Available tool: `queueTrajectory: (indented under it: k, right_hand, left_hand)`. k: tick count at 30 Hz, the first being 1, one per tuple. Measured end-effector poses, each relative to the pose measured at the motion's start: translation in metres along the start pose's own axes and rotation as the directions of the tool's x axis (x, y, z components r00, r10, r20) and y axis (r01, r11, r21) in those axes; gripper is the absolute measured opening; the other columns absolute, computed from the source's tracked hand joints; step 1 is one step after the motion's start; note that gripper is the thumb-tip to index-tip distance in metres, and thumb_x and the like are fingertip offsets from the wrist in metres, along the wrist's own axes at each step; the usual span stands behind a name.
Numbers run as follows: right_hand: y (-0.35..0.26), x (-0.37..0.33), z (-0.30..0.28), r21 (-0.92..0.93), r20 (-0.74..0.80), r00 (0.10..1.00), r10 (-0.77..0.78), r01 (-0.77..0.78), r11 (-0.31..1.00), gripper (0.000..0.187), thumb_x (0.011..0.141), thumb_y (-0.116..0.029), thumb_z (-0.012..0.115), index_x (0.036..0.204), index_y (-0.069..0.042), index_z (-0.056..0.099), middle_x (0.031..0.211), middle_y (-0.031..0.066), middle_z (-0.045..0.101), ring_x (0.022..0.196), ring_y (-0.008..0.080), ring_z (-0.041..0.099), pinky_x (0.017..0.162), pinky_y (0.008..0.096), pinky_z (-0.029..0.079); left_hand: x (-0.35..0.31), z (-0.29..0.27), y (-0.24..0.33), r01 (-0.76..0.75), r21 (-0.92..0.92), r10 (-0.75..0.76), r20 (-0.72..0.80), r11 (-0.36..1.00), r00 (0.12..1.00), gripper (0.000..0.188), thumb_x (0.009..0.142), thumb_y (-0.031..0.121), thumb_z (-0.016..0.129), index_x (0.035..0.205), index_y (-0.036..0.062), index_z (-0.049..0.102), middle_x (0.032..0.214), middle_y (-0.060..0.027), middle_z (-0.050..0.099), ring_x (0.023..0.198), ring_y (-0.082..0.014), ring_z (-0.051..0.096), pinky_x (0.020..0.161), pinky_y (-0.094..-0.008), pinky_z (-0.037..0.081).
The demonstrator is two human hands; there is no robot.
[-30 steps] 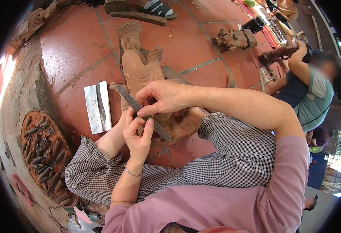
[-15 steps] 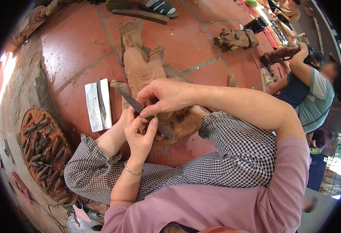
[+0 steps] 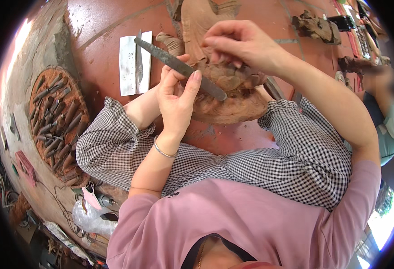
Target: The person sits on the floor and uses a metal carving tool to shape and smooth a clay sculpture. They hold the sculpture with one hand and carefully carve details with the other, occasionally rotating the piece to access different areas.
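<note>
A long, flat, dark grey bar [image 3: 179, 65] with a rounded end slants across in front of a brown carved wooden statue [image 3: 235, 110]. My left hand [image 3: 177, 98] pinches the bar near its middle between thumb and fingers, the palm turned up. I cannot tell whether it is a whetstone or a file. To the right, my right hand [image 3: 246, 47] hovers over the statue's middle, apart from the bar. Its fingers are loosely bent and spread, with nothing visible in them. The statue lies on the floor between my legs, its base towards me.
To the left, a round tray [image 3: 78, 96] holds several carving tools. White paper [image 3: 127, 67] with a narrow dark strip lies on the tiles [image 3: 102, 20]. A rough wood piece [image 3: 316, 27] lies far right, near another seated person [image 3: 387, 121]. A plastic bag [image 3: 87, 217] and cables lie lower left.
My right hand has left the bar and moved right. My left hand still holds the bar. The view has shifted, so the statue now sits higher in the picture.
</note>
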State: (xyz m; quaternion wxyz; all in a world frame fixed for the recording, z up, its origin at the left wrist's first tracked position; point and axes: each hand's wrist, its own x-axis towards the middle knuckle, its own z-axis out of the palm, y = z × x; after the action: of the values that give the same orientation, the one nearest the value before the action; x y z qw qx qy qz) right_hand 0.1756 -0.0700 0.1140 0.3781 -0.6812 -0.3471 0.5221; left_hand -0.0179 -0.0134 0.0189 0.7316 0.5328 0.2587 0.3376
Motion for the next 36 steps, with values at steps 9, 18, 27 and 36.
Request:
queueTrajectory:
  k: [9,18,27,36]
  right_hand:
    - [0.023,-0.052,-0.025,0.038,-0.316,0.947,0.055,-0.045,0.998,0.021,0.101,-0.022,0.058,0.106,-0.003,0.066,0.074,-0.0026,0.063,0.060,0.0010,0.051,0.052,0.0163,0.039]
    - [0.006,-0.065,0.008,-0.292,0.109,0.986,-0.129,0.156,0.944,0.031,0.082,-0.012,0.077,0.109,-0.001,0.064,0.082,0.0059,0.068,0.071,0.0131,0.063,0.065,0.0272,0.052]
    - [-0.034,-0.037,0.022,-0.482,0.250,0.963,0.102,0.032,0.875,0.022,0.078,-0.008,0.074,0.098,0.001,0.069,0.086,0.0149,0.071,0.076,0.0256,0.069,0.070,0.0357,0.053]
    - [-0.024,-0.006,0.024,-0.661,0.445,0.887,-0.122,0.418,0.623,0.028,0.065,-0.015,0.083,0.089,-0.004,0.073,0.083,0.0123,0.070,0.081,0.0315,0.068,0.072,0.0423,0.053]
  left_hand:
    - [0.005,-0.003,0.033,0.085,0.004,-0.085,0.034,0.996,0.996,0.009,0.093,0.006,0.068,0.095,-0.0023,0.064,0.089,-0.0048,0.071,0.072,-0.0056,0.064,0.063,-0.0183,0.052]
    - [-0.012,0.011,0.030,-0.042,0.194,-0.007,0.244,0.980,0.970,0.013,0.086,0.004,0.074,0.094,-0.0035,0.067,0.079,-0.0068,0.071,0.068,-0.0088,0.068,0.060,-0.0227,0.055]
    - [-0.009,0.010,0.034,-0.253,0.257,0.191,0.243,0.933,0.951,0.017,0.083,0.003,0.076,0.097,-0.0017,0.068,0.081,-0.0087,0.073,0.068,-0.0140,0.072,0.060,-0.0236,0.056]
    - [-0.004,0.001,0.044,-0.107,0.206,0.040,0.306,0.973,0.951,0.014,0.087,-0.003,0.069,0.099,-0.0051,0.063,0.083,-0.0072,0.068,0.069,-0.0114,0.068,0.060,-0.0220,0.056]
